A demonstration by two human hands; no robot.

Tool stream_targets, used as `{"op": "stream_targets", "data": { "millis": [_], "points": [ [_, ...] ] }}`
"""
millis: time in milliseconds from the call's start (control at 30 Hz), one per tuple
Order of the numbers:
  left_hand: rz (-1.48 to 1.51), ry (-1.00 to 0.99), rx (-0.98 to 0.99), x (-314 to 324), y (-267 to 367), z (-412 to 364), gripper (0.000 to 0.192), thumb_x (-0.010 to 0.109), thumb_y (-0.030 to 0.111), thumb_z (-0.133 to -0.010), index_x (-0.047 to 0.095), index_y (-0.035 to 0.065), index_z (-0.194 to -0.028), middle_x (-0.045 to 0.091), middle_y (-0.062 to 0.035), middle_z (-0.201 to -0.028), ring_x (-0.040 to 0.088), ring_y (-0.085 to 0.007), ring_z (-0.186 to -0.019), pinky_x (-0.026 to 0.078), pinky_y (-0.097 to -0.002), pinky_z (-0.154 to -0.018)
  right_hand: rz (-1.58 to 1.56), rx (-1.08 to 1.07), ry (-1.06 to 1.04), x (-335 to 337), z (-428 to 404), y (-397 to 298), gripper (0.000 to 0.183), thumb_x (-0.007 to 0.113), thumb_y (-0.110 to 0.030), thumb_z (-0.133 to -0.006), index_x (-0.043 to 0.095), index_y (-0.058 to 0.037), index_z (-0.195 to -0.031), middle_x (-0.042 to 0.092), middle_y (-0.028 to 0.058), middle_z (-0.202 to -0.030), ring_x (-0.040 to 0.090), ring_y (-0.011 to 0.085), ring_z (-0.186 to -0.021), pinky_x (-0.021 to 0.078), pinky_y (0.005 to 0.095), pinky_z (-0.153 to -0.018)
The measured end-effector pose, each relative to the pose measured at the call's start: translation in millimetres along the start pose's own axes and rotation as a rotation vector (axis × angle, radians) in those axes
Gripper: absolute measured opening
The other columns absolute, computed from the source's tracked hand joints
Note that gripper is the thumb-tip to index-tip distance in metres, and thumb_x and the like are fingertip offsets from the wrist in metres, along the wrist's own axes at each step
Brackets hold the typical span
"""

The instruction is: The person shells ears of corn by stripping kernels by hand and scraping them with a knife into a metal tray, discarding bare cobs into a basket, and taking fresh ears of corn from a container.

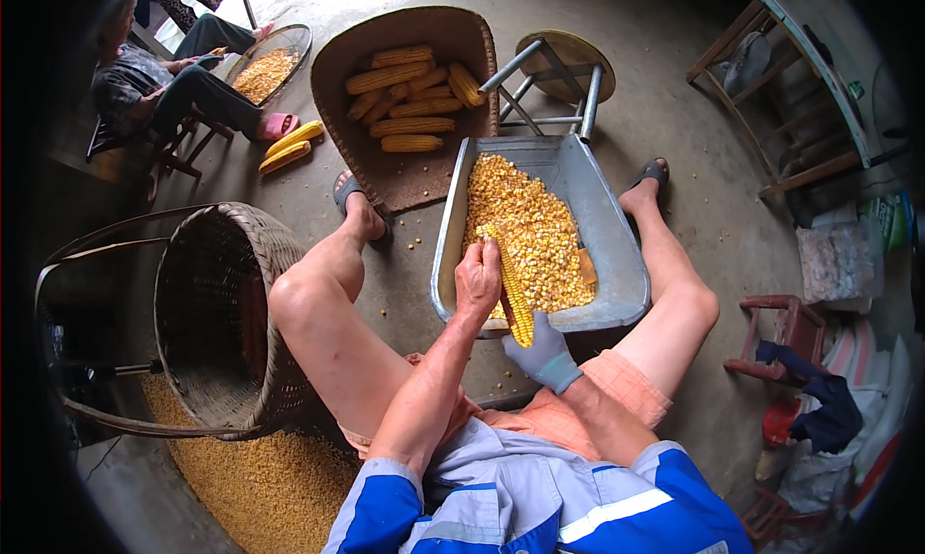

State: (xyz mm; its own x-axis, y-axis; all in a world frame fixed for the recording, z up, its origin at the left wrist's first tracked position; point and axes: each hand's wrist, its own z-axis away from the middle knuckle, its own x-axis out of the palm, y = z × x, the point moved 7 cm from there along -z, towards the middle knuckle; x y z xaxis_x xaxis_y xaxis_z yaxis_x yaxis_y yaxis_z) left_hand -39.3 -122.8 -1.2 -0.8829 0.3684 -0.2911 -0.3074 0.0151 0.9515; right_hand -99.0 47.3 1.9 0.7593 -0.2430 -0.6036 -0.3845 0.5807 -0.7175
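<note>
My left hand [478, 276] is bare and curled around the upper part of an ear of dried yellow corn [517, 301], thumb pointing away from me. My right hand [543, 353], in a grey knitted glove, grips the ear's lower end. A dark reddish strip without kernels runs along the ear's left side. Both hands are over the near part of a grey metal basin [614, 265] between my legs. Loose corn kernels [524, 221] are heaped inside it, and a flat orange-brown piece [587, 266] lies at their right edge.
Beyond the basin, a woven scoop basket [405, 174] holds several corn ears [412, 108] beside a tipped metal-legged stool [567, 77]. At left are a large wicker basket [278, 315], a kernel pile [267, 489] and a seated person [144, 77]. A wooden stool [784, 330] stands right.
</note>
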Motion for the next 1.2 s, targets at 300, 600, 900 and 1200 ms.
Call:
{"op": "stream_targets", "data": {
  "millis": [300, 600, 900, 1200],
  "points": [
    [0.229, -0.009, 0.027, 2.9, 3.7, 0.5, 0.036, 0.046, 0.031, -0.098, 0.055, 0.0000, -0.083, 0.051, -0.0028, -0.069, 0.045, -0.0118, -0.066, 0.041, -0.0298, -0.061, -0.112, 0.062, 0.009, -3.9, 0.9, -0.7, 0.052, 0.069, -0.039, -0.074, 0.048, 0.0011, -0.101, 0.064, 0.0254, -0.085, 0.064, 0.0411, -0.081, 0.0511, 0.0460, -0.074],
    [-0.019, -0.148, -0.070, 16.6, -8.6, 9.1, 0.042, 0.052, 0.038, -0.094, 0.054, -0.0020, -0.083, 0.057, -0.0207, -0.072, 0.056, -0.0302, -0.066, 0.043, -0.0422, -0.063, -0.083, 0.124, 0.020, -5.4, -1.3, 3.4, 0.052, 0.070, -0.039, -0.073, 0.048, 0.0002, -0.100, 0.064, 0.0265, -0.085, 0.064, 0.0416, -0.082, 0.0513, 0.0466, -0.073],
    [-0.080, -0.111, -0.076, 16.1, -6.4, 12.2, 0.045, 0.049, 0.041, -0.095, 0.053, -0.0020, -0.085, 0.058, -0.0257, -0.072, 0.058, -0.0418, -0.070, 0.043, -0.0486, -0.065, 0.065, 0.091, 0.043, -0.8, -3.0, 4.6, 0.052, 0.066, -0.040, -0.074, 0.045, 0.0010, -0.100, 0.063, 0.0286, -0.080, 0.063, 0.0452, -0.078, 0.0505, 0.0497, -0.071],
    [-0.128, -0.026, 0.015, 14.9, -9.6, 17.1, 0.037, 0.043, 0.031, -0.097, 0.052, -0.0019, -0.082, 0.058, -0.0270, -0.074, 0.056, -0.0460, -0.070, 0.042, -0.0514, -0.064, 0.035, 0.059, -0.008, -0.5, -1.2, 6.8, 0.057, 0.066, -0.042, -0.074, 0.046, 0.0030, -0.102, 0.063, 0.0297, -0.082, 0.062, 0.0459, -0.079, 0.0503, 0.0500, -0.072]
  ]
}}
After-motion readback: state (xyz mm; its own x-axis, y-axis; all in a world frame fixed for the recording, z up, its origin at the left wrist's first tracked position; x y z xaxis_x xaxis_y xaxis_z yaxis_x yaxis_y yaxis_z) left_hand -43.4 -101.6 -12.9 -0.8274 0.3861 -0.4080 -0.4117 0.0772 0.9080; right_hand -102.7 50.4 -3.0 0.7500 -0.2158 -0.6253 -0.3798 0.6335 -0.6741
